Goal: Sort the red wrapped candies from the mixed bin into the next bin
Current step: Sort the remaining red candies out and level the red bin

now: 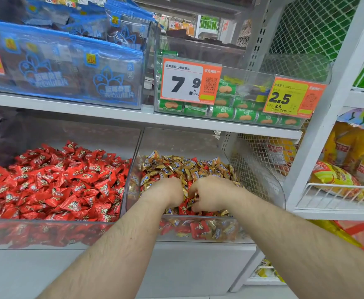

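Digging in the mixed bin (pixel 207 217), both hands, left hand (pixel 168 192) and right hand (pixel 209 194), are curling into candies; their grasp is hidden, the red bin (pixel 53 231) lying just left.

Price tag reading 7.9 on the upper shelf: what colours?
The 7.9 price tag has an orange border, a white panel and black digits, clearest in the head view.

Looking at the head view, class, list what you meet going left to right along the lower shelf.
Bin of red candies → left hand → right hand, both inside the mixed bin → wire basket of yellow packets.
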### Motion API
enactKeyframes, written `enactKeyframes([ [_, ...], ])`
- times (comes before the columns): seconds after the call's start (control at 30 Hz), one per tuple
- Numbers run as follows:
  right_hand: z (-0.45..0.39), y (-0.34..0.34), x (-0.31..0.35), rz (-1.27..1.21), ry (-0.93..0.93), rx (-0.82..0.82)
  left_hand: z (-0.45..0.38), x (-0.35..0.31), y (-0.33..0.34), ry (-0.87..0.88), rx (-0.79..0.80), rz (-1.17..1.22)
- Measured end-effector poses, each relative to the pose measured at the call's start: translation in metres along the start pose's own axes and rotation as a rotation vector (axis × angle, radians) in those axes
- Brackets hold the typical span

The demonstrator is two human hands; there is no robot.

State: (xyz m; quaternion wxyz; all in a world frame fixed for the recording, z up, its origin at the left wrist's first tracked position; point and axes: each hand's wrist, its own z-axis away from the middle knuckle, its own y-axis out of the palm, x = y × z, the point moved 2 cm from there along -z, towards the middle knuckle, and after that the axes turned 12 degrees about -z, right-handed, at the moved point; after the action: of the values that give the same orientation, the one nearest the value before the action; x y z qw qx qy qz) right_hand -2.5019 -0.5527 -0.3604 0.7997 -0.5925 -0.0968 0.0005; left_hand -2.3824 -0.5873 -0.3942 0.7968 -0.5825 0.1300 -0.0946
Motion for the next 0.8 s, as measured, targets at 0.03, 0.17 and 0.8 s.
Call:
enactKeyframes([
  [0.03, -0.004, 0.004, 0.003, 0.071, -0.008, 0.026, -0.002, -0.001, 0.002, 0.003, 0.009, -0.013],
  [0.17, -0.013, 0.014, 0.003, 0.251, -0.025, 0.062, -0.004, -0.006, 0.007, 0.021, 0.061, -0.080],
  [0.8, 0.044, -0.036, 0.045, -1.580, 0.187, -0.100, 0.089, 0.059, -0.066, 0.071, -0.358, 0.989],
])
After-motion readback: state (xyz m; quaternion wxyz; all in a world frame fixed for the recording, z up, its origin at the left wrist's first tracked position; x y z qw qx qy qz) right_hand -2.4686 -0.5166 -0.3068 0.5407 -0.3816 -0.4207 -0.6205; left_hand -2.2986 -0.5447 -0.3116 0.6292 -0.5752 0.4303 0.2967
